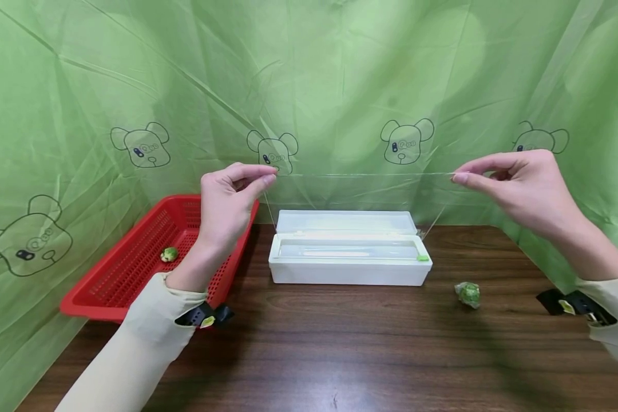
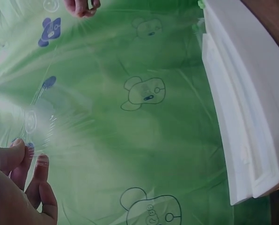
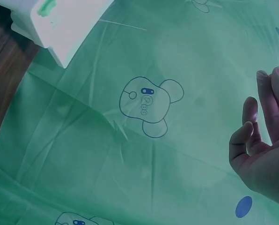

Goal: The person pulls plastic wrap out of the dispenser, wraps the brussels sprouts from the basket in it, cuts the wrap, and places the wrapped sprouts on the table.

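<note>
A sheet of clear plastic wrap (image 1: 360,191) stretches between both hands, rising out of a white wrap dispenser box (image 1: 350,272) whose lid stands raised. My left hand (image 1: 232,197) pinches the sheet's upper left corner between thumb and index finger. At the upper right corner my right hand (image 1: 520,186) pinches it the same way. Creases fan out from the left fingertips (image 2: 18,143) in the left wrist view. Both hands are held higher than the box, one to each side. The roll inside the box is only partly visible.
A red plastic basket (image 1: 95,312) stands at left with a small green vegetable (image 1: 169,254) like a Brussels sprout inside. A similar one in clear wrap (image 1: 468,294) lies on the brown wooden table (image 1: 340,343), right of the box. Green printed curtain (image 1: 335,68) hangs behind.
</note>
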A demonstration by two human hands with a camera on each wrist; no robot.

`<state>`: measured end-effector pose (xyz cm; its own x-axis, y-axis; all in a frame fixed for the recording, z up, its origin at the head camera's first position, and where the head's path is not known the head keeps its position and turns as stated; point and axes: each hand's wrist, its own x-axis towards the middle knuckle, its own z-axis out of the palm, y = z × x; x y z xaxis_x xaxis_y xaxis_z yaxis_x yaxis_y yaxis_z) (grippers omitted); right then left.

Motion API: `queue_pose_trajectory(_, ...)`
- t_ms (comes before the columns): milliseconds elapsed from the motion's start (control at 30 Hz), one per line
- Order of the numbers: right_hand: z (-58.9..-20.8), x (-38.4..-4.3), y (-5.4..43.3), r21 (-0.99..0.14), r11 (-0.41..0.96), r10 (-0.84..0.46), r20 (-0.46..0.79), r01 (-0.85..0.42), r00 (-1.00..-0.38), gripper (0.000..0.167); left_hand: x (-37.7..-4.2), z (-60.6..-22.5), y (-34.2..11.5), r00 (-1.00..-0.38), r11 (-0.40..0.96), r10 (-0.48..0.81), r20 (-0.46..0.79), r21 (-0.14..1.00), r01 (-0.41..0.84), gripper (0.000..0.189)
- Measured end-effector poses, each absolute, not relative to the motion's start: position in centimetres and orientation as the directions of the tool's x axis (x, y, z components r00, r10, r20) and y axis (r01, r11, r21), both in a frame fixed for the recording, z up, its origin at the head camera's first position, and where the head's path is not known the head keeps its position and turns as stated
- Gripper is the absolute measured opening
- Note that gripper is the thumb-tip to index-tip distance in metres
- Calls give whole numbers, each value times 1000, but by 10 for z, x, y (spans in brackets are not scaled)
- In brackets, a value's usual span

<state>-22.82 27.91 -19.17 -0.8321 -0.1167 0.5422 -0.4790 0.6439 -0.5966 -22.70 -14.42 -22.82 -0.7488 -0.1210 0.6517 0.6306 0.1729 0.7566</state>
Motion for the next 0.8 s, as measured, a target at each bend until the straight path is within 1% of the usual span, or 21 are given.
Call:
queue_pose_trajectory(200,-187,-222,279,-592,636,-115,561,-495,-820,16,-223,-223,-145,-736,164,-112,668,743,649,13)
queue_pose_trajectory(500,-184,-214,279,-588,625,-95,596,-514,-797,10,-215,-216,-145,-722,126,-95,685,728,674,13)
queue_pose_trajectory(700,-181,-204,281,-590,621,-98,594,-516,-798,12,-207,-213,-147,-738,78,-69,671,742,666,12)
queue_pose_trajectory(800,-182,-199,281,-602,612,-94,589,-514,-802,13,-202,-212,-148,-743,77,-61,666,746,662,12)
